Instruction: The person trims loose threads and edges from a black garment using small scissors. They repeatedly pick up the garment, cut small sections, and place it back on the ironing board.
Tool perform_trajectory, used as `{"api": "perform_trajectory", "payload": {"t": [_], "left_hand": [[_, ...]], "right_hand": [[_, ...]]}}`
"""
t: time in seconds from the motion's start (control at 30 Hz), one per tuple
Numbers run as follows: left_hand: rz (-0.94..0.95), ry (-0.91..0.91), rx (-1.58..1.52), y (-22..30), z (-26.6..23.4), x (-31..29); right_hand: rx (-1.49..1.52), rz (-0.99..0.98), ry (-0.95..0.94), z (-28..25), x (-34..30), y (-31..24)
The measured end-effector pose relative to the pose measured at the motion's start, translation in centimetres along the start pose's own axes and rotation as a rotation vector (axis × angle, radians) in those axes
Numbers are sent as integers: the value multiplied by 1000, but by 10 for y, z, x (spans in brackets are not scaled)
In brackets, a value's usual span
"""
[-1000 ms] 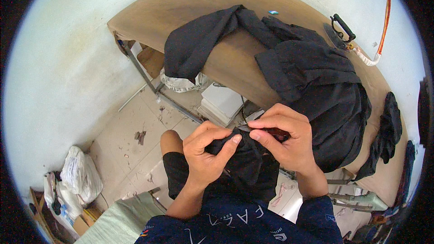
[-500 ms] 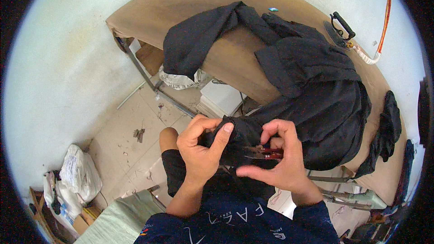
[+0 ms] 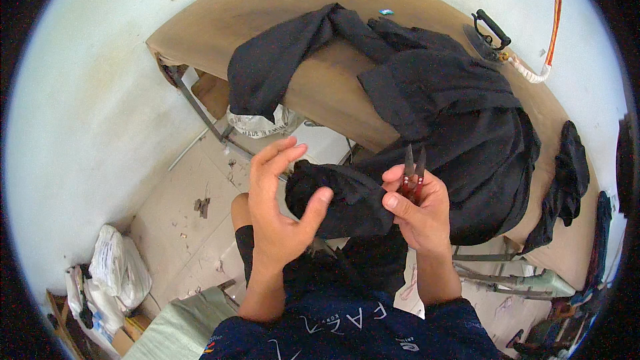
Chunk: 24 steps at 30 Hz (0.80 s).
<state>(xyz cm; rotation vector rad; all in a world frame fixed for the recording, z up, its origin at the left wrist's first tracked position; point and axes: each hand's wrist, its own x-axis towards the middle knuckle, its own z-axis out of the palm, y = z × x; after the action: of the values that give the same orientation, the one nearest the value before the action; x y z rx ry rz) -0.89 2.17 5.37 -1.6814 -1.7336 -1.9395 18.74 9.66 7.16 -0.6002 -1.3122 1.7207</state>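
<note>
Black garment cloth (image 3: 353, 207) hangs in front of me, its rolled end standing between my two hands. My left hand (image 3: 283, 210) is open beside that end, thumb and fingers spread apart with nothing gripped. In my right hand (image 3: 427, 217) is a pair of red-handled thread snips (image 3: 413, 173), both pointed blades facing up and slightly apart. The right thumb and fingertip meet the cloth's right edge; whether they pinch it I cannot tell. The larger part of the black garment (image 3: 460, 133) lies across the brown padded ironing table (image 3: 220, 27).
An iron (image 3: 490, 33) with a black handle rests at the table's far right, its orange cord (image 3: 555, 20) rising. A dark cloth strip (image 3: 567, 180) drapes over the right edge. White plastic bags (image 3: 120, 267) stand at lower left. Scraps (image 3: 202, 207) lie on the tiled floor.
My left hand has let go of the cloth and spread its fingers. The snips have turned from pointing left at the cloth to pointing up, and my right hand has closed around them.
</note>
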Motion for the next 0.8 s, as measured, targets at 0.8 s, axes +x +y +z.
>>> {"api": "perform_trajectory", "payload": {"t": [0.8], "left_hand": [[-86,-181,-265,15,13,4]], "right_hand": [[-255,-105,152,5,-5,-5]]}}
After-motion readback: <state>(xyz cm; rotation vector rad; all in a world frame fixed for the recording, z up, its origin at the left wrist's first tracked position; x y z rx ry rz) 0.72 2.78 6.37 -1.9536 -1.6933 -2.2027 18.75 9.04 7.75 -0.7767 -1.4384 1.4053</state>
